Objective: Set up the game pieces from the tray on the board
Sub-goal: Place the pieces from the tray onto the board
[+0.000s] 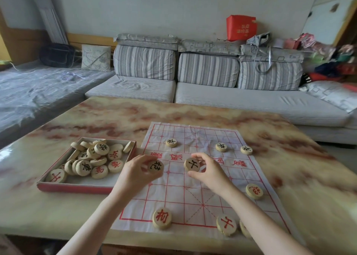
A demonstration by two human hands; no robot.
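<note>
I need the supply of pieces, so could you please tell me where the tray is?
The tray sits on the table's left side, just left of the board, beside the left hand.

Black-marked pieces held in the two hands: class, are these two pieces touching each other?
Apart. The head view shows the left hand's piece and the right hand's piece separated by a clear stretch of board.

From here, the pieces heaped in the tray (58, 185) overlap, so several faces stay buried. The right arm (257, 216) covers most of one piece (243, 229) at the board's (185, 202) near edge. The surface (318, 187) smears to blur at the right, and both arms run off the bottom edge.
</note>
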